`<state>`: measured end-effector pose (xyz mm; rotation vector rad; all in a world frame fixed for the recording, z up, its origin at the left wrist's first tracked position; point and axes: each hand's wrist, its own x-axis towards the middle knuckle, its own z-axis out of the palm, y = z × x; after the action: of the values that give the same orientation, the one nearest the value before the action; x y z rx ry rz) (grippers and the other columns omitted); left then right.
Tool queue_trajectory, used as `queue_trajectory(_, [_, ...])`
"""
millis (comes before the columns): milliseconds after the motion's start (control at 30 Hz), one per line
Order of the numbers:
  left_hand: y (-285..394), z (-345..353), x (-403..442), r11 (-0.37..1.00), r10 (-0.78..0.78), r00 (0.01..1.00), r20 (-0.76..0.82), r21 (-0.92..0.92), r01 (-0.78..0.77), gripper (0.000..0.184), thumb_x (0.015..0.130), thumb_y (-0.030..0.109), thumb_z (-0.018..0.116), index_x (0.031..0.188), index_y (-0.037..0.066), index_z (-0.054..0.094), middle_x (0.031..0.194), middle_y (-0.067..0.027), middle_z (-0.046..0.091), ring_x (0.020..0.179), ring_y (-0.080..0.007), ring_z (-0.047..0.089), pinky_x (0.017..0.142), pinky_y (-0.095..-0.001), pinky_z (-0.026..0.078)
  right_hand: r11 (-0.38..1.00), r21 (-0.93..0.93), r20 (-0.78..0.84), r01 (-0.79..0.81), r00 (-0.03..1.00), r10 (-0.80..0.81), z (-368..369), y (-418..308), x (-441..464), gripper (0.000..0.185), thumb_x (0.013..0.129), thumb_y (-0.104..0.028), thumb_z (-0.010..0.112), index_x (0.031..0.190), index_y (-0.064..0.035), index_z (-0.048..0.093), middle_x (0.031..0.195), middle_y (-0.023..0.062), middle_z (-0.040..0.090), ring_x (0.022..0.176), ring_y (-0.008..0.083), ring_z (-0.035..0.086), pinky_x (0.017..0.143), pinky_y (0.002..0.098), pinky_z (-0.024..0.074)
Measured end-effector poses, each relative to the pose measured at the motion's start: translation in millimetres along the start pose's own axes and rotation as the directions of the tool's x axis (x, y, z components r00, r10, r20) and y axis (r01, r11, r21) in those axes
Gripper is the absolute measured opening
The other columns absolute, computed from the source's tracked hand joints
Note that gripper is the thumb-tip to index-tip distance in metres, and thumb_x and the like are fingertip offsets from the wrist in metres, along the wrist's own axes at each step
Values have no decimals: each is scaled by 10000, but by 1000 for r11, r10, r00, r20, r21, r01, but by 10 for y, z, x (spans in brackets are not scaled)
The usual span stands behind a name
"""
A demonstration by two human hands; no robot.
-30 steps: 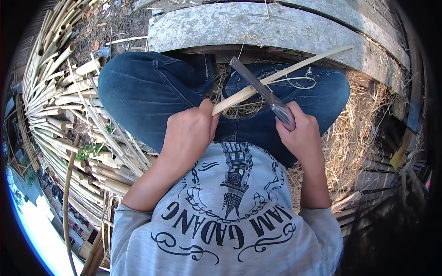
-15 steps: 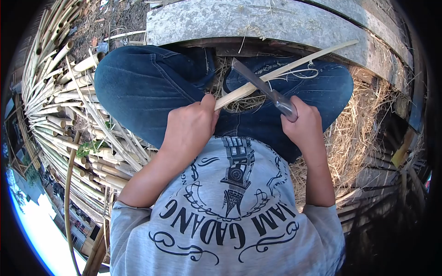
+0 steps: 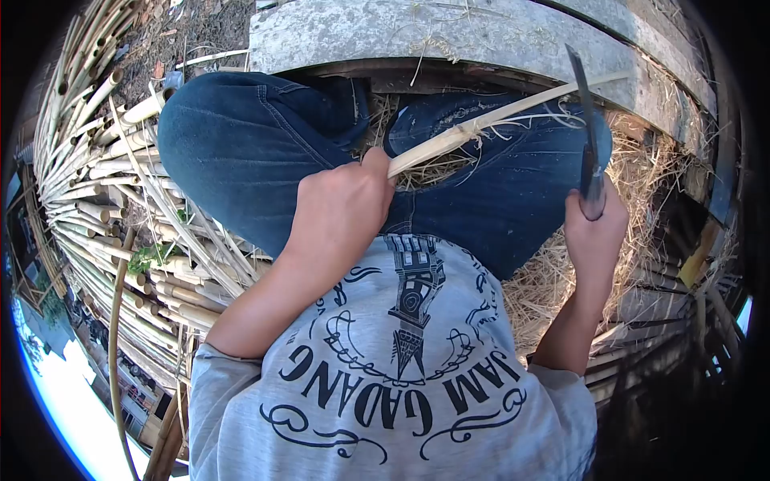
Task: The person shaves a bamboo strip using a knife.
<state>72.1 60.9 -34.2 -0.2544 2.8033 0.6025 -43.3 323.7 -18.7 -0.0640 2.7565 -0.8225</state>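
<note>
My left hand is closed round the near end of a pale bamboo strip, which slants up to the right over my crossed legs. Thin curled shavings hang from the strip's edge. Over my right knee, my right hand grips the handle of a knife. The dark blade points up and away from me, and its upper part overlaps the strip's far end in view; whether they touch I cannot tell.
Cut bamboo poles lie piled on the left. Grey boards run across in front of my knees. Straw-like shavings cover the ground at the right. One long thin pole rises at the lower left.
My right hand and the knife have swung right along the strip, away from my left hand, and the blade is now more upright. More shavings curl from the strip. My left hand has shifted slightly right.
</note>
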Motion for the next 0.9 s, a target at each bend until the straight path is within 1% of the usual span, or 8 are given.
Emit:
queue_trajectory(100, [-3,19,-2,999,-24,999,27,21,24,162,888,153,652,860,41,538,620,-139,614,578,-340,640,505,-446,489,988,110,175,111,976,-129,277,-131,-215,121,769,-62,649,842,-15,565,651,205,592,641,412,636,597,398,495])
queue_trajectory(200, [-11,8,-18,999,1,999,33,45,-2,173,879,157,647,830,39,531,611,-129,626,549,-321,650,493,-418,510,990,56,265,128,954,-139,598,-168,-199,149,746,-105,670,859,-34,604,695,214,631,711,425,649,638,477,511])
queue_trajectory(300, [-30,5,-30,1000,-9,999,31,24,8,165,890,156,648,852,38,540,620,-139,621,563,-338,641,504,-438,498,988,33,319,148,936,-151,724,-74,-92,161,742,-111,669,873,-37,614,713,212,641,728,432,650,655,495,511])
queue_trajectory(367, [-47,15,-35,1000,-27,999,39,4,26,157,898,152,651,870,37,547,623,-149,615,572,-352,631,511,-454,485,988,53,308,147,939,-156,742,-73,-72,159,744,-111,660,881,-44,618,724,209,651,736,439,648,663,503,513])
queue_trajectory(567, [26,57,-81,996,-35,993,113,-81,45,183,923,173,635,848,33,544,612,-171,603,577,-376,624,516,-468,481,951,-232,293,204,947,-132,613,52,18,142,757,-117,643,882,-53,621,744,204,668,750,451,646,670,518,522])
queue_trajectory(700, [32,69,-116,992,-49,993,106,-114,61,202,941,188,619,841,29,542,606,-178,598,581,-386,622,520,-483,476,923,-377,125,81,991,-36,360,200,197,95,806,-119,625,852,-37,617,745,215,662,751,454,641,651,507,508])
queue_trajectory(800, [16,24,-92,994,-42,996,82,-102,50,205,947,191,610,843,29,541,609,-179,600,585,-389,623,522,-487,477,916,-399,134,45,991,10,287,115,91,104,802,-121,636,863,-40,612,730,216,656,744,455,638,648,510,504])
queue_trajectory(900, [-30,29,5,993,-40,998,44,-109,45,194,948,195,602,861,32,543,621,-177,610,592,-387,629,528,-485,484,973,-208,144,101,987,-72,401,-54,-8,134,780,-132,667,858,-51,594,700,215,645,726,444,645,632,510,495])
